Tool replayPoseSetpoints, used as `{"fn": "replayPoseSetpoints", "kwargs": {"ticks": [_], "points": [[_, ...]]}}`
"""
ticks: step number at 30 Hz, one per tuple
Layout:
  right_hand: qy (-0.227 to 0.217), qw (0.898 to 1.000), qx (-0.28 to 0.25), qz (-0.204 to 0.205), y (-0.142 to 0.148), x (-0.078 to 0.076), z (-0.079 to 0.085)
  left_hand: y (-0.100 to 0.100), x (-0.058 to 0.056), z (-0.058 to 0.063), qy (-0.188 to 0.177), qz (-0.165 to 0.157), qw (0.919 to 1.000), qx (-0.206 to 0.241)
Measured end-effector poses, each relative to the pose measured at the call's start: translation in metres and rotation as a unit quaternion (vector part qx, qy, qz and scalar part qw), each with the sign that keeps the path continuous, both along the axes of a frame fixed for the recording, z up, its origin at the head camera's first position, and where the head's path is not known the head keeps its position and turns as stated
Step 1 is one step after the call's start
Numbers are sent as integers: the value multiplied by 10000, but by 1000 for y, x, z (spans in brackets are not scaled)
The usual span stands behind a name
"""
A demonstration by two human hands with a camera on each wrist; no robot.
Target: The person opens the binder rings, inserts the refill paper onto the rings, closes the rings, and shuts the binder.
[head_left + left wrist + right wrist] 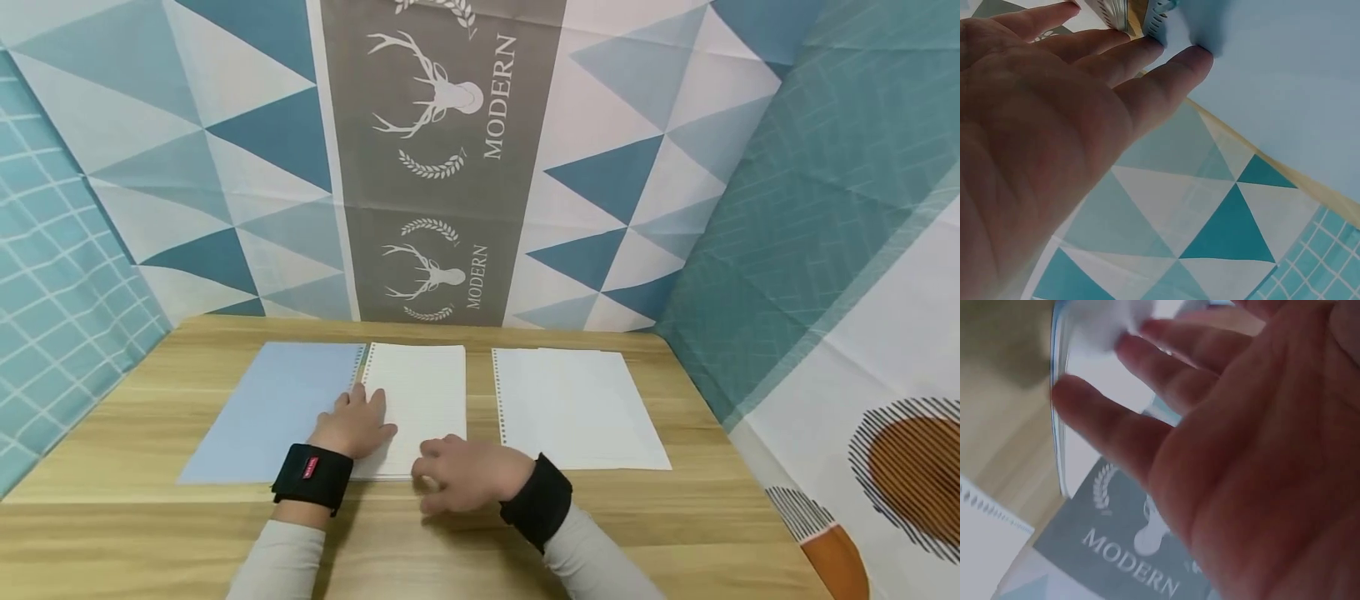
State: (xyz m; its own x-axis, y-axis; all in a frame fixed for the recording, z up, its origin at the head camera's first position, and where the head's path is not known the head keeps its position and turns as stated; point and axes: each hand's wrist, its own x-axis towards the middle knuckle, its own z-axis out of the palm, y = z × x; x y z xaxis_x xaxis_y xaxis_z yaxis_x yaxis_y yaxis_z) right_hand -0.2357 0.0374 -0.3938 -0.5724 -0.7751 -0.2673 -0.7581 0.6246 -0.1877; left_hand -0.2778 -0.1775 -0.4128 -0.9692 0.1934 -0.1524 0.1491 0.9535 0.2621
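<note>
A loose-leaf notebook lies spread on the table, with a pale blue cover [277, 408] on its left and lined white pages [423, 383] on its right. My left hand [354, 427] rests across the punched seam between them, fingers extended. In the left wrist view, its fingertips touch near the row of holes [1155, 26] and the blue sheet. The right hand [468, 473] is at the pages' lower right corner, fingers loosely bent. In the right wrist view, one fingertip [1066, 390] lies at the stack's edge and the others reach over the page.
Right of the notebook lie white sheets [581, 408] with holes along their left side, a bit unevenly stacked. The wooden table [187, 533] ends at a patterned cloth backdrop [427, 208]. More patterned cloth hangs on the left and right.
</note>
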Motion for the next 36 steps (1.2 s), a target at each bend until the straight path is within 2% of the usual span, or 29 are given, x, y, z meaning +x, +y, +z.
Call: {"fn": "replayPoseSetpoints", "kwargs": {"ticks": [6,11,15,18,20,22,25,27,29,30,32,36], "points": [[-887,9938,-478,-472,23,-17,11,1,-2,-1,-54,1,10000,-13],[-1251,9838,-960,-850,50,-28,25,-6,-4,2,-82,-46,9997,208],[-1077,9755,-1531,-1154,76,-30,43,-8,-2,15,282,-104,9986,441],[-593,9637,-2058,-1592,93,-29,58,-1,2,33,765,-109,9950,625],[-111,9492,-2408,-2024,102,-27,68,9,6,47,1048,-74,9912,803],[476,9281,-2747,-2466,110,-25,76,20,12,62,1314,-25,9862,1010],[1296,8838,-3341,-3007,118,-22,85,37,20,80,1671,52,9775,1284],[1810,8549,-3675,-3184,121,-21,89,47,26,89,1923,101,9711,1413],[2173,8351,-3844,-3280,123,-20,90,56,30,95,2201,122,9646,1446],[2302,8313,-3828,-3309,124,-21,89,59,32,98,2317,123,9623,1417],[2384,8343,-3616,-3411,124,-21,88,65,35,100,2538,102,9584,1304],[2246,8587,-2891,-3585,122,-18,86,73,41,99,2724,1,9582,879]]}}
